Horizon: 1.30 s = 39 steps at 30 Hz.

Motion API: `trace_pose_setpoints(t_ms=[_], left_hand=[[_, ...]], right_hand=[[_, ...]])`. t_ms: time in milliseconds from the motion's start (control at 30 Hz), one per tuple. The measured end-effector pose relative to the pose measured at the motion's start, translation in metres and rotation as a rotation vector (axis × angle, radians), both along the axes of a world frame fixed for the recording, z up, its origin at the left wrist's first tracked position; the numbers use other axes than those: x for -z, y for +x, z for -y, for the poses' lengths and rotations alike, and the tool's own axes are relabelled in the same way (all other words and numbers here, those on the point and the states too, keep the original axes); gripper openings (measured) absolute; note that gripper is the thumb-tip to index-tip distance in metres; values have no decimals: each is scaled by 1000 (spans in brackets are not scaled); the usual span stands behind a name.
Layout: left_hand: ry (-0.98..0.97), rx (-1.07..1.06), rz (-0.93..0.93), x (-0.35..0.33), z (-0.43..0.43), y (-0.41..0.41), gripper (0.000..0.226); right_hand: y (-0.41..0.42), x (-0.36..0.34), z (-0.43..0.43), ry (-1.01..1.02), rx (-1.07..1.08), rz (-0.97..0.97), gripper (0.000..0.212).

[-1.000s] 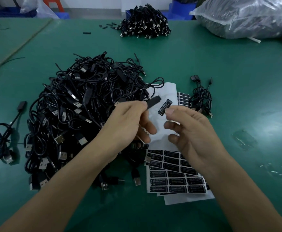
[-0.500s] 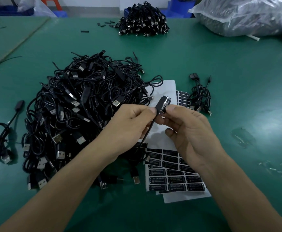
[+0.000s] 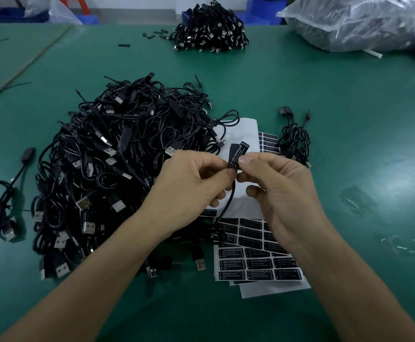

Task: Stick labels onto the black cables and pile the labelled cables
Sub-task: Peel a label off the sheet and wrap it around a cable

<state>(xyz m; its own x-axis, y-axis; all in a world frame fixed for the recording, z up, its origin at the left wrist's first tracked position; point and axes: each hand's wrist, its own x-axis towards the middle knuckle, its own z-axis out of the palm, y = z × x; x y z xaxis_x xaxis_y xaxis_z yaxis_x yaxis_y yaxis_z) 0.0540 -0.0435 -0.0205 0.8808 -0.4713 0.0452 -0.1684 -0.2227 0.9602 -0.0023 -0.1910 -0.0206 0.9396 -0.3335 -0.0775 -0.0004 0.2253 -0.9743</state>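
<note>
**Above the sheets, label meets cable**

Between your hands, the label [image 3: 237,154] sits pinched under your right hand's [image 3: 279,193] thumb and forefinger, against the cable [image 3: 230,198] end that your left hand [image 3: 189,191] grips closed, over the label sheets [image 3: 258,265].

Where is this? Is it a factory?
Probably a factory or workshop bench. A big heap of black cables covers the green table, sheets of printed labels lie beside it, and another cable pile sits farther back.

Green-topped table [image 3: 349,107], blue bins [image 3: 260,17] behind, pale wall [image 3: 132,3]
</note>
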Motion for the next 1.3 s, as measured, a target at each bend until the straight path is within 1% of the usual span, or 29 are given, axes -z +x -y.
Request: trace_pose_setpoints(t_ms=[200,400,567,1033,1300], left_hand=[[38,13,51,0,-1,0,16],[25,-1,36,1,0,0,11],[33,4,50,0,0,-1,12],[45,1,77,-2,-1,-2,13],[41,-2,57,-2,0,-2,14]], right_hand=[[1,0,0,-12,8,5,17],[1,1,3,-118,32,41,20],[2,3,4,-171,39,51,17],[3,4,7,-212,35,41,17],[2,3,6,-198,49,43,16]])
